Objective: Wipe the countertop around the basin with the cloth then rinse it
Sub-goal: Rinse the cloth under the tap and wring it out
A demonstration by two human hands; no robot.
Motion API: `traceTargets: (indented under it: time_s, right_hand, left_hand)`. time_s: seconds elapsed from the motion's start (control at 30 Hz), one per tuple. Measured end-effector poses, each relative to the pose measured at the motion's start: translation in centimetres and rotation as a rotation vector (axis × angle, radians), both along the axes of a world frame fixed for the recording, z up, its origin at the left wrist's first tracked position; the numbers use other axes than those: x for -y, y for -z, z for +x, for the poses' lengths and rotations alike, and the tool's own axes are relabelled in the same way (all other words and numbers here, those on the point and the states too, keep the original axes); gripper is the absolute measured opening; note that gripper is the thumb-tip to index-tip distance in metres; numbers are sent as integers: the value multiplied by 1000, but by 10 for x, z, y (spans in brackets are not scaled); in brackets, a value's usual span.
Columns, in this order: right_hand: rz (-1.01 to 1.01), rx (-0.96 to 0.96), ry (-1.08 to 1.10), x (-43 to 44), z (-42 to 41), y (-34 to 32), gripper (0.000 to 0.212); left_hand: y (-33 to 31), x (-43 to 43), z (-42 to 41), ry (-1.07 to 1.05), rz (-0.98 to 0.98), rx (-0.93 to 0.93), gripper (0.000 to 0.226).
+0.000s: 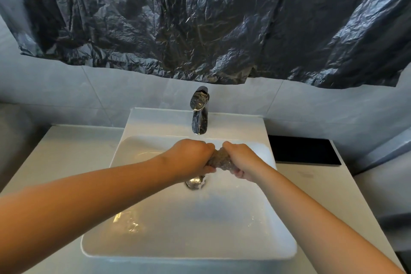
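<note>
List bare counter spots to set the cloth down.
Countertop left of the basin: bare back to the wall. Right of the basin: bare only in front of the black slab. Crowded mid-basin: left hand and right hand grip the cloth under the faucet.

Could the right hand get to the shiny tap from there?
Probably yes: nothing stands between the right hand and the tap just behind it. But it grips the cloth, so it must let go first.

Grey cloth (220, 160) bunched, twisted, above white basin (189, 229), white countertop (311, 184) around
</note>
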State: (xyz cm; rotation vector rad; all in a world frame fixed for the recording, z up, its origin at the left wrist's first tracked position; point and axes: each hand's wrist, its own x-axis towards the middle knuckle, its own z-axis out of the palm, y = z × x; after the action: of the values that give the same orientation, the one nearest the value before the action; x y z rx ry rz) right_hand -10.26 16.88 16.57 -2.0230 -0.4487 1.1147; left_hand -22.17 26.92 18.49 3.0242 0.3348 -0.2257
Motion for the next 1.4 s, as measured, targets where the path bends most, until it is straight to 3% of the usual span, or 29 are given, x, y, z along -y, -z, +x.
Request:
traceTargets:
  time_s: [0.07,0.23,0.33,0.4,0.53,0.7,0.8,0.93,1.0,1.07,1.13,1.2,1.3,1.33,1.4]
  right_hand:
    - [66,34,-18,5,4,-6,31]
    - [554,237,-7,41,-1,-7,35]
    - [767,655,-19,54,-8,1,42]
    - [833,869,21,51,-10,5,43]
    - [880,866,28,37,-11,3,40]
    - [652,835,-64,31,-6,11,52]
    - [450,754,-110,30,-6,10,58]
    - [195,598,-110,25,-1,4,48]
    - [71,415,-28,18,5,4,37]
    - [-29,97,21,16,11,1,36]
    - [-91,-232,0,21,17,-4,43]
    - [-114,-320,-62,26,16,-10,45]
    - [47,99,-79,30,6,-18,49]
    - [172,223,-60,33,1,-18,47]
    - [413,381,-47,42,-8,-13,35]
  left_hand:
    - [-1,-2,0,-118,-267,6,43]
    - [-17,-16,-6,-336,-1249,-169,39]
    - [-19,-22,-15,-273,-1686,-357,36]
    - [-19,-24,-18,-172,-1837,-512,42]
    - [-23,-22,-15,-104,-1783,-625,42]
    - [-29,-19,-14,-184,-1432,-538,34]
    - [-28,-12,-16,-236,-1021,-413,51]
    - [-21,-7,-14,-81,-339,-85,34]
    - [-19,-5,-12,35,-166,33,28]
    - [-17,-3,-10,121,-83,97,27]
    - [-11,-3,-11,176,-71,139,28]
    - [-6,-7,-16,194,-117,187,29]
    - [-7,-9,-21,47,-354,226,25]
    - [-9,-8,-20,-84,-548,253,22]
    - [-13,-7,-15,-455,-1142,256,20]
